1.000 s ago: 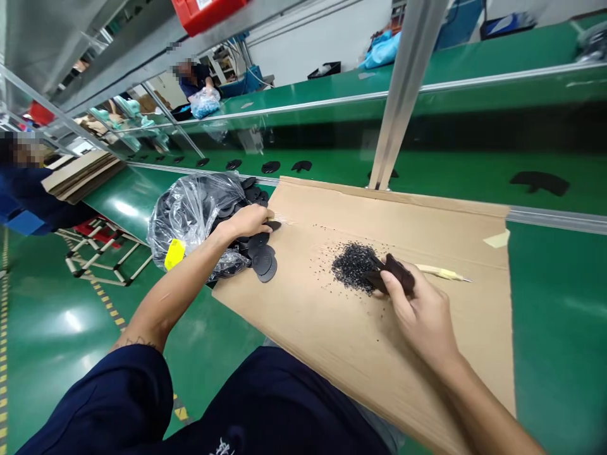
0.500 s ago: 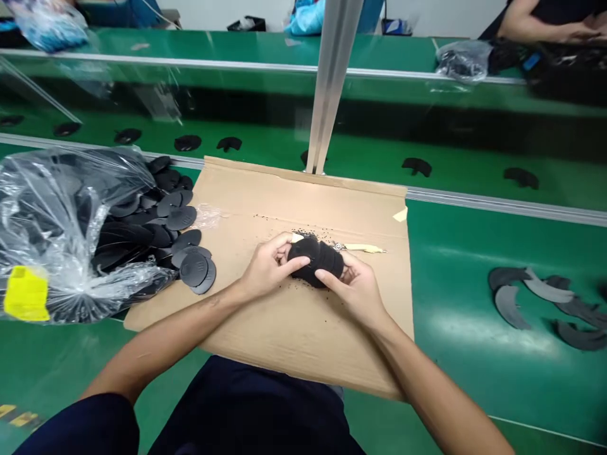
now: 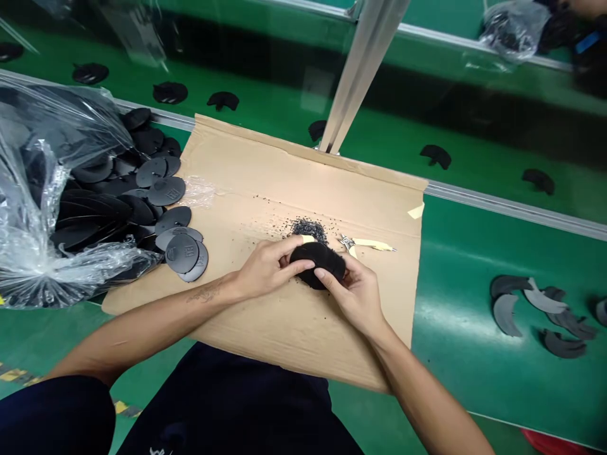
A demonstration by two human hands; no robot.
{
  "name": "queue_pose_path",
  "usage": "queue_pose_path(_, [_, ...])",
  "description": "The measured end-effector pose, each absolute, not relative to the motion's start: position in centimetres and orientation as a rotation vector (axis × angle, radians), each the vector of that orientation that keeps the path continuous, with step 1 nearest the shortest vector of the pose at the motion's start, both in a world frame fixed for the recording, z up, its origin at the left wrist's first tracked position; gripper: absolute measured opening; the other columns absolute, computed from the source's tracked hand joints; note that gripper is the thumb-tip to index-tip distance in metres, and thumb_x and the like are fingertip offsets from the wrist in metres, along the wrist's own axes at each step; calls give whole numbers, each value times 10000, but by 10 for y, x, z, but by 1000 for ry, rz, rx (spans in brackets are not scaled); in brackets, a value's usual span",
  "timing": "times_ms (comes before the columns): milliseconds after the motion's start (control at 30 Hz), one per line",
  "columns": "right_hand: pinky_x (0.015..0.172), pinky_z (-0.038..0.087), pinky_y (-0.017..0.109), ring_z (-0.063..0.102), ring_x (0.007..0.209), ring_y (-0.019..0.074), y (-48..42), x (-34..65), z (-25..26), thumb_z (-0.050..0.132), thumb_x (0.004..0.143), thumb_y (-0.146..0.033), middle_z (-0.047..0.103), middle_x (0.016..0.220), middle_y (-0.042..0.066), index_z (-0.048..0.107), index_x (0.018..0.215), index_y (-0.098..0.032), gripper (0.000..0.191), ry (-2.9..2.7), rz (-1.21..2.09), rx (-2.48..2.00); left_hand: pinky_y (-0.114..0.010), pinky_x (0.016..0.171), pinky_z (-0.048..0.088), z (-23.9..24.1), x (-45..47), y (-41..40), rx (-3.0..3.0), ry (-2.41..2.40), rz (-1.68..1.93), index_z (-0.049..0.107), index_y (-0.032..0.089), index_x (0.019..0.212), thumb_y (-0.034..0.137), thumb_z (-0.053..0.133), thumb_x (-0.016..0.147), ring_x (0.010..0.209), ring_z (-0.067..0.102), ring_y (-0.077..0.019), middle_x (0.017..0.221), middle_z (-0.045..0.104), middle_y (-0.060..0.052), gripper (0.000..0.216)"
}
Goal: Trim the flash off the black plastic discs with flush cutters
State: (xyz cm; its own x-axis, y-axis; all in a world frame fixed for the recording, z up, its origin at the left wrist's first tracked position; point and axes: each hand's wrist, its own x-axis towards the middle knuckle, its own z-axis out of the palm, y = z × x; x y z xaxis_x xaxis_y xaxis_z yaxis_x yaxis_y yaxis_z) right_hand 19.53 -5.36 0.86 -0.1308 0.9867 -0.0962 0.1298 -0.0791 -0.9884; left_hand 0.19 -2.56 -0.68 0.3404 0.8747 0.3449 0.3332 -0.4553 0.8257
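Black part (image 3: 317, 264), gripped by both the left hand (image 3: 270, 268) and the right hand (image 3: 356, 291), thumbs uppermost, above a cardboard sheet (image 3: 370, 189) and beside a heap of black granules (image 3: 308, 229). Yellow-handled pliers (image 3: 373, 244) lie near the right hand. At left, black discs (image 3: 183, 254) beside a clear plastic bag (image 3: 59, 278); at right, curved dark pieces (image 3: 506, 315) on the green surface (image 3: 455, 373).

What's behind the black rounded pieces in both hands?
Beyond the black rounded pieces, a heap of small black bits shows on the flat brown cardboard sheet. The pieces cover the heap's near side; its reach beneath them cannot be seen.
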Motion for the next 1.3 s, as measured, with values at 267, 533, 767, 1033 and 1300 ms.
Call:
queue_pose_path(267, [599,432,262,512,684,138,-54,195,13,706,885,-443,578,773,-2,651,851,-214,238,-1408,1247,-1299,-151,459,381,-4,5,-34,1883,1097,987,672,148,1116,413,631,966,462,452,-56,575,533,62,307])
queue_pose_path(533, [613,413,270,492,686,142,-56,194,12,674,905,-456,564,751,-7,637,861,-213,250,-1457,1179,-1335,-163,473,392,-5,7,-35,1835,1112,954,674,146,1083,443,611,973,487,492,-69,593,548,46,323])
queue_pose_path(767, [609,407,273,492,683,142,-57,195,13,661,914,-462,571,759,-2,643,863,-212,256,-1486,1121,-1321,-165,479,396,-3,6,-32,1940,1059,1019,668,150,1101,452,590,985,480,485,-63,624,586,41,332])
queue_pose_path(1033, [571,419,278,489,638,139,-58,195,16,670,908,-475,565,722,-5,630,835,-218,270,-1483,1059,-1303,-196,529,422,-5,6,-32,1836,1052,1030,665,165,1160,497,640,947,566,511,-95,675,594,21,396])
queue_pose_path(1300, [577,459,268,564,638,136,-62,197,14,663,931,-367,623,743,-10,636,887,-235,142,-1590,948,-1208,-267,757,536,1,7,-28,1823,799,1241,716,159,1088,397,668,950,889,647,-153,970,704,-74,279])
